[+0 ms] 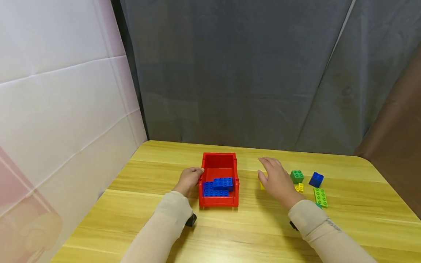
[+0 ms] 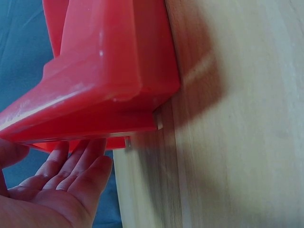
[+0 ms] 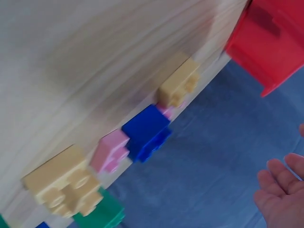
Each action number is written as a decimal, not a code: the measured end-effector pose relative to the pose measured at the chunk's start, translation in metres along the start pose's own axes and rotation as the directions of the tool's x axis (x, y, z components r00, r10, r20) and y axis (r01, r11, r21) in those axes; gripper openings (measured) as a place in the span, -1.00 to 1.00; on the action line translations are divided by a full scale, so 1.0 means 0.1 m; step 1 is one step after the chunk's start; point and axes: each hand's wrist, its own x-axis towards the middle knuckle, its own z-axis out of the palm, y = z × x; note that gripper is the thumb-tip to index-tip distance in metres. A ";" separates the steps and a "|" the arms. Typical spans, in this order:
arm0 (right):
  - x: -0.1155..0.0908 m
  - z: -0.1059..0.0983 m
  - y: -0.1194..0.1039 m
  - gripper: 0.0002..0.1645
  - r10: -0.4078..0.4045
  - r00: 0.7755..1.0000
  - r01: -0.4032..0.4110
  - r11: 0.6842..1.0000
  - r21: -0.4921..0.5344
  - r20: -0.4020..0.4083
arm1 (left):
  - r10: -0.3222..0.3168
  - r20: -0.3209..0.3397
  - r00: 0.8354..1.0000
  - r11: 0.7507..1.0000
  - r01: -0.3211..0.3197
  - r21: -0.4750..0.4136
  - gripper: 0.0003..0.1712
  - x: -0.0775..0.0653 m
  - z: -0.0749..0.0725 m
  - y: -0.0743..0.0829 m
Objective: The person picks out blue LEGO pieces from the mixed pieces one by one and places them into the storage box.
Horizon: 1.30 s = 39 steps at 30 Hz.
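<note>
A red plastic bin point(image 1: 218, 202) stands on the wooden table with several blue toy bricks point(image 1: 223, 183) inside. My left hand point(image 1: 189, 179) holds the bin's left edge, its thumb at the rim; in the left wrist view, the fingers point(image 2: 78, 166) reach under a ledge of the red wall point(image 2: 99, 99). To the right of the bin, my right hand point(image 1: 279, 182) hovers with fingers extended and nothing in its grasp. A yellow brick point(image 1: 262, 186) is partly hidden by it. The right wrist view shows that hand point(image 3: 285, 192) apart from a blue brick point(image 3: 146, 130) and its neighbours.
Right of the right hand lie a green brick point(image 1: 297, 176), a blue brick point(image 1: 316, 179), yellow bricks point(image 1: 300, 188) and a lime-green brick point(image 1: 320, 197). The right wrist view also has a pink brick point(image 3: 110, 151). A grey curtain point(image 1: 230, 73) hangs behind the table.
</note>
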 end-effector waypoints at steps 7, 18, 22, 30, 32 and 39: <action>0.00 -0.05 0.16 -0.43 0.124 0.991 -0.125 0.992 0.004 0.057 | -0.007 -0.004 1.000 1.000 0.007 -0.002 -0.50 -0.01 0.00 0.00; -0.01 -0.03 0.34 -0.47 0.210 0.972 -0.208 0.978 -0.032 0.109 | -0.012 -0.005 1.000 1.000 0.012 -0.002 -0.49 -0.01 0.00 0.00; -0.02 0.01 0.38 -0.46 0.238 0.958 -0.234 0.971 -0.043 0.160 | 0.011 -0.011 1.000 1.000 -0.011 0.002 -0.51 -0.01 0.00 0.00; -0.03 0.05 0.40 -0.42 0.270 0.936 -0.259 0.963 -0.078 0.224 | 0.032 -0.019 0.999 0.999 -0.032 0.000 -0.53 -0.01 0.01 0.00; -0.04 0.06 0.41 -0.42 0.266 0.936 -0.250 0.963 -0.096 0.229 | 0.030 -0.018 0.999 1.000 -0.030 -0.003 -0.52 0.00 0.02 -0.01; -0.06 0.09 0.42 -0.44 0.271 0.920 -0.234 0.959 -0.158 0.283 | 0.022 -0.024 0.999 1.000 -0.022 -0.002 -0.52 0.00 0.02 -0.01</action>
